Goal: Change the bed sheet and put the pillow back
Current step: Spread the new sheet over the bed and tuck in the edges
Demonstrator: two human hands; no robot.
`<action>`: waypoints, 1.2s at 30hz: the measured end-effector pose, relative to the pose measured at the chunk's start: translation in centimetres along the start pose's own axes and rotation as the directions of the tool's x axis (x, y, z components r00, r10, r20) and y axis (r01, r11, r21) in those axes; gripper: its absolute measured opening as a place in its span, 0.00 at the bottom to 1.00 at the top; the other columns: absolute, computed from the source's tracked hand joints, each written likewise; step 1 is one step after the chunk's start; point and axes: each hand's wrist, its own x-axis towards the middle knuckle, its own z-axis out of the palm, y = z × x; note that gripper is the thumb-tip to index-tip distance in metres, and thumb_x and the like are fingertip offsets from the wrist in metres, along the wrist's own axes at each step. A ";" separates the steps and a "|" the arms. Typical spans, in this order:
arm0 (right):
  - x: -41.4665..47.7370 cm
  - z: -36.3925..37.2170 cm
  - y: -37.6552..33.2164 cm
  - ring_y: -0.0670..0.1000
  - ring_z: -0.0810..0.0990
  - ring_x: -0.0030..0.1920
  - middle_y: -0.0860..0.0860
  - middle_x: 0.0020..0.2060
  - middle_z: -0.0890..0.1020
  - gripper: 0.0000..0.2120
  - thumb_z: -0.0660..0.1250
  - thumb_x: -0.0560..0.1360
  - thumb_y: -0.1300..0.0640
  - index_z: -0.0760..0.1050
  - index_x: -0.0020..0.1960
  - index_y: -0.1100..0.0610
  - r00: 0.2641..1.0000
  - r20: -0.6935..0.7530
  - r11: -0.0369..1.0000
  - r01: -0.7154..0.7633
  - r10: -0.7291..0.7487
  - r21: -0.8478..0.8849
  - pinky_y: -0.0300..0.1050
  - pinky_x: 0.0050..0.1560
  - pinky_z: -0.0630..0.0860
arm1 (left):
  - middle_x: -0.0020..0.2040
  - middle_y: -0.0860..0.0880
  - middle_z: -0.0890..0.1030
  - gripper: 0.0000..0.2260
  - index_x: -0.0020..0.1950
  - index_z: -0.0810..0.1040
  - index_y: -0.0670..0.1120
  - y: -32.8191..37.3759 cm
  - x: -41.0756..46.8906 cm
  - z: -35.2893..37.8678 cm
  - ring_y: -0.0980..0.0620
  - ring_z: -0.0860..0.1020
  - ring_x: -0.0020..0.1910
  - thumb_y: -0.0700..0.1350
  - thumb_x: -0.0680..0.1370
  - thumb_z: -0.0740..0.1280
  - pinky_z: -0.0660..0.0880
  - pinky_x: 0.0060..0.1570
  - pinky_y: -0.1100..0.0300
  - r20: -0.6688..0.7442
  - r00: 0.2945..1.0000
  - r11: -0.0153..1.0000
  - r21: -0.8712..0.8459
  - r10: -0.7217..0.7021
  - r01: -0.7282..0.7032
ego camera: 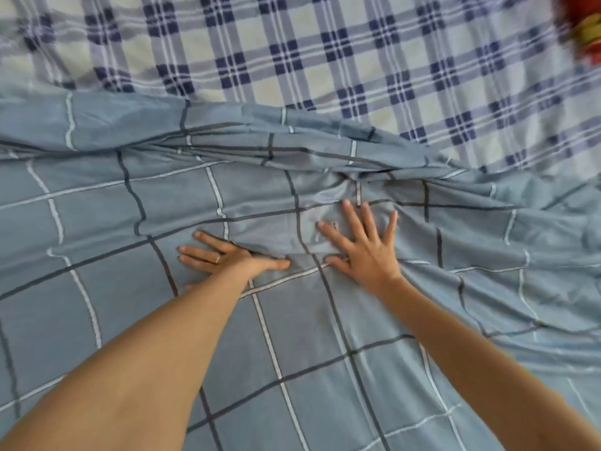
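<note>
Head view: a grey-blue checked sheet [292, 336] covers the near part of the bed. Its far edge is gathered into a bunched ridge [292, 148], and beyond that ridge a navy-and-white plaid sheet [325, 60] lies exposed. The cloth looks light, thin and limp. It creases easily and probably slides over the layer beneath, so flat palms can push it, while pulling it would call for pinching an edge or the ridge itself.

Just on the near side of the ridge, the left hand [227, 258] and right hand [361, 245] press palm-down on the grey-blue sheet. Each grip is spread wide, with fingers straight and apart, clamping nothing. Wrinkles fan out from the right hand.

Far right of the ridge, at the frame corner, sits a blurred red-and-yellow object [585, 30]. I cannot tell whether it is the pillow.
</note>
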 end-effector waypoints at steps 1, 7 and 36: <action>2.4 -0.6 2.1 0.63 0.58 0.74 0.54 0.75 0.60 0.31 0.51 0.73 0.31 0.55 0.75 0.37 0.994 0.022 0.994 -0.112 0.111 0.002 0.79 0.63 0.47 | 0.70 0.36 0.25 0.79 0.69 0.21 0.43 0.0 0.1 0.0 0.38 0.28 0.72 0.68 0.44 0.78 0.39 0.69 0.35 0.017 1.000 1.000 0.021 0.003 -0.003; 15.8 -5.3 6.7 0.59 0.41 0.77 0.40 0.77 0.47 0.29 0.45 0.80 0.37 0.40 0.77 0.42 0.881 0.206 0.891 -0.448 0.425 0.078 0.79 0.63 0.39 | 0.70 0.34 0.25 0.80 0.69 0.20 0.41 0.5 0.7 -0.3 0.37 0.27 0.71 0.67 0.44 0.79 0.39 0.69 0.36 0.079 0.996 0.998 0.060 -0.027 0.022; 14.5 -11.6 9.7 0.59 0.49 0.76 0.54 0.77 0.42 0.44 0.73 0.71 0.52 0.48 0.77 0.44 0.844 0.110 0.654 -0.483 0.526 0.582 0.67 0.71 0.53 | 0.69 0.34 0.24 0.81 0.66 0.18 0.41 1.6 0.5 -2.1 0.37 0.27 0.71 0.66 0.43 0.79 0.42 0.69 0.31 0.213 0.970 0.993 0.011 -0.115 0.116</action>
